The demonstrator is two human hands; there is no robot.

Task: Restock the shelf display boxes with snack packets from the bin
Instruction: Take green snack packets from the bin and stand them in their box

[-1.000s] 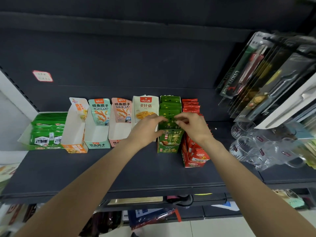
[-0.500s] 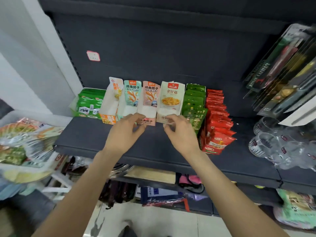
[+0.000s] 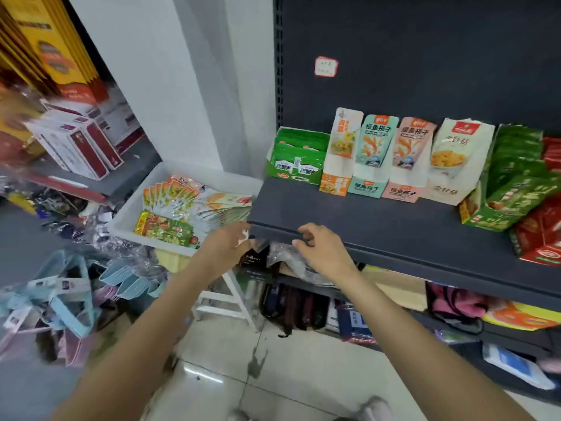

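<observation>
A white bin [image 3: 142, 205] of snack packets [image 3: 179, 208] stands on a stool left of the dark shelf [image 3: 379, 226]. On the shelf stands a row of display boxes: a green one [image 3: 296, 159], an orange one [image 3: 341, 153], a teal one [image 3: 372, 162], a pink one [image 3: 408, 165], a cream one [image 3: 453, 162], then a full green box [image 3: 513, 189] and a red box [image 3: 543, 235]. My left hand [image 3: 226, 243] hovers by the bin's near right corner, fingers apart, holding nothing. My right hand [image 3: 323, 247] is at the shelf's front edge, fingers loosely curled, holding nothing.
Boxed goods [image 3: 76, 138] sit on a shelf at far left. Blue and pink packaged items [image 3: 60, 296] hang low on the left. Lower shelves [image 3: 455, 314] hold mixed goods. The white stool [image 3: 224, 296] stands on a tiled floor [image 3: 258, 375].
My view has swung left and down, bringing the bin into sight. Both hands have come away from the display boxes down to the shelf's front edge, the left one nearing the bin.
</observation>
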